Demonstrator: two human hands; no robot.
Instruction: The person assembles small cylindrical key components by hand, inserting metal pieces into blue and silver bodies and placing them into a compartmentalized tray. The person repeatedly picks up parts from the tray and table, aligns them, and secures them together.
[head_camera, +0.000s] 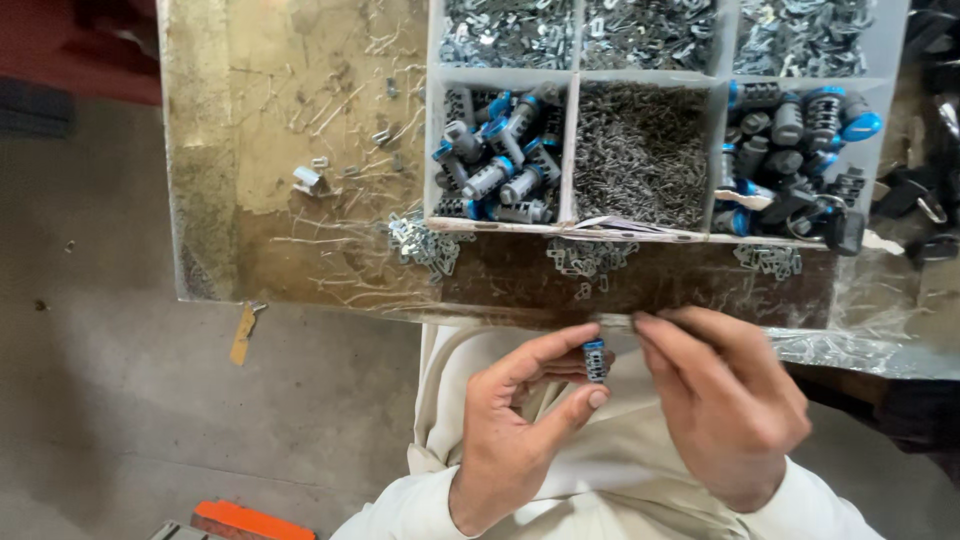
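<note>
Head view: the left hand (520, 430) pinches a small grey-and-blue cylinder part (595, 359) between thumb and forefinger, just off the near edge of the surface (300, 250). The right hand (730, 400) hovers just beside it, its fingers (665, 335) held together and pointing at the part; whether they touch it I cannot tell. Both hands sit over a cream garment (620, 460). On the surface, toward its far right corner, stands a divided tray (572, 150): compartments hold more grey-and-blue cylinders (495, 165), thin wire pieces (640, 150) and dark parts with blue caps (795, 150). Loose metal clips (425, 245) lie along the tray's near wall
</note>
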